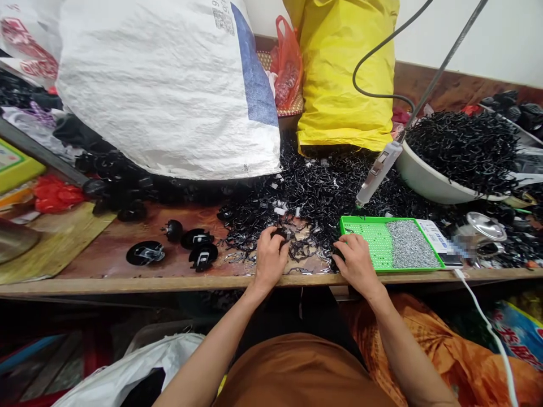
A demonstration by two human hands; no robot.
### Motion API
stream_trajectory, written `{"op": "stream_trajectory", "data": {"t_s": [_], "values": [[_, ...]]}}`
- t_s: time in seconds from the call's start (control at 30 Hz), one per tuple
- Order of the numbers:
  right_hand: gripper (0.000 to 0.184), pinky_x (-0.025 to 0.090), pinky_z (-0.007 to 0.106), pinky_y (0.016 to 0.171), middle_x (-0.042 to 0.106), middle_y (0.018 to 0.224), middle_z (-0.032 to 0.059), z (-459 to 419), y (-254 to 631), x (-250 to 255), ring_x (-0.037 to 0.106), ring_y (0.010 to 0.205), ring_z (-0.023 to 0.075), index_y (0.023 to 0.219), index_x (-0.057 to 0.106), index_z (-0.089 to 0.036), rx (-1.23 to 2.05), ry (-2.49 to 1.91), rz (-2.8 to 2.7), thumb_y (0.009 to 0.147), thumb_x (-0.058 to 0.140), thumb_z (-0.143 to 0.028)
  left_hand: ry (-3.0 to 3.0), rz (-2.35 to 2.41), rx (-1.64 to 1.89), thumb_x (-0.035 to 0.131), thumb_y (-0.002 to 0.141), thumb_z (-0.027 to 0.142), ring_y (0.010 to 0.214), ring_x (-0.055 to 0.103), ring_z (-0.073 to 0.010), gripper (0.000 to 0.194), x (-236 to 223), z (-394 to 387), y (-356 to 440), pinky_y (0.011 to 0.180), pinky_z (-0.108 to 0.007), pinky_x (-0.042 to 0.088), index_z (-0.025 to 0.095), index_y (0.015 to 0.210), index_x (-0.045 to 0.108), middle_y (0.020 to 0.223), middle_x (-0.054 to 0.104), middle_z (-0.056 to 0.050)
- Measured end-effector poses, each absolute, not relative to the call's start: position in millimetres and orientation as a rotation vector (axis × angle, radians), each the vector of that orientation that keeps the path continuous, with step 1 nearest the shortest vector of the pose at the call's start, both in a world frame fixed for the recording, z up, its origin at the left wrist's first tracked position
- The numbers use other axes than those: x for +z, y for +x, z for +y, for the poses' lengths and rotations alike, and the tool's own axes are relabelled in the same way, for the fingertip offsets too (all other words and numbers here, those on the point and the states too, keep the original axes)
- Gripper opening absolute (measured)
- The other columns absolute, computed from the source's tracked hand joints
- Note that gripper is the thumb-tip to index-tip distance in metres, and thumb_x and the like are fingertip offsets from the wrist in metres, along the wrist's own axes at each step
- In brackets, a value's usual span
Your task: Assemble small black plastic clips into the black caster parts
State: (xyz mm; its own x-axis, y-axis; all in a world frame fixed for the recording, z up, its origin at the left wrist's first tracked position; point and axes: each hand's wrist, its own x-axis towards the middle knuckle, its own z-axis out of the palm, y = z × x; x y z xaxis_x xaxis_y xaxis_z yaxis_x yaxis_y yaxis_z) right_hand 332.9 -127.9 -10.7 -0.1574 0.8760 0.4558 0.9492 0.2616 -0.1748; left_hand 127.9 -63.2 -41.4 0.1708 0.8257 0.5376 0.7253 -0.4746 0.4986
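- Right of centre, I see a broad spread of loose black pieces (314, 192), thin, bent and tangled, with white bits among them.
- At lower centre, my left hand (271, 257) pinches a small dark part (280, 233) between thumb and fingers, just above the bench (237, 267); its outline is mostly covered.
- My right hand (355, 257), beside the tray's left edge, curls its fingers over something dark; I cannot tell whether they grip it.
- A bulky white sack (169, 85), upper left, blocks my view behind it; a yellow sack (348, 73) does likewise at upper centre-right.
- A pale screwdriver (377, 174) hangs tilted before the spread, its tip near the tray.
- Round black parts (139, 254) lie left of centre, well apart from my left hand.
- Far right, a white bowl (436, 183) is heaped with black strips (462, 144).
- Below it, a green tray (375, 240) holds tiny silvery pieces (413, 246), massed toward its right.
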Motion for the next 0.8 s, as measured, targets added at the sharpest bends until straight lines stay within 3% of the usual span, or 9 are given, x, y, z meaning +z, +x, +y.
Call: {"op": "stream_trajectory", "data": {"t_s": [0.23,0.53,0.8], "values": [[0.017,0.033,0.039,0.078,0.053,0.097,0.0098,-129.9,333.6,-11.9,0.04,0.097,0.0255,0.088,0.059,-0.017,-0.227,-1.801,-2.155,0.071,0.057,-0.017,2.303,1.568,1.256,0.055,0.07,0.016,0.09,0.049,-0.0227,0.012,-37.6,-66.3,126.4,0.077,-0.035,0.044,0.018,0.062,0.046,0.092,0.047,-0.009],[0.012,0.027,0.041,0.082,0.053,0.1,0.009,-124.8,311.7,-12.9,0.036,0.101,0.026,0.086,0.059,-0.018,-0.288,-1.736,-2.227,0.075,0.056,-0.021,2.314,1.583,1.225,0.053,0.072,0.018,0.089,0.049,-0.0231,0.007,-39.6,-65.7,128.0,0.077,-0.036,0.043,0.017,0.067,0.048,0.09,0.048,-0.01],[0.006,0.024,0.044,0.085,0.056,0.09,0.009,-121.4,303.7,-16.1,0.037,0.1,0.0267,0.075,0.059,-0.016,-0.355,-1.851,-2.243,0.076,0.053,-0.018,2.306,1.586,1.204,0.053,0.072,0.019,0.088,0.049,-0.023,0.007,-40.3,-64.8,127.8,0.077,-0.036,0.043,0.018,0.067,0.048,0.089,0.047,-0.009]]}}
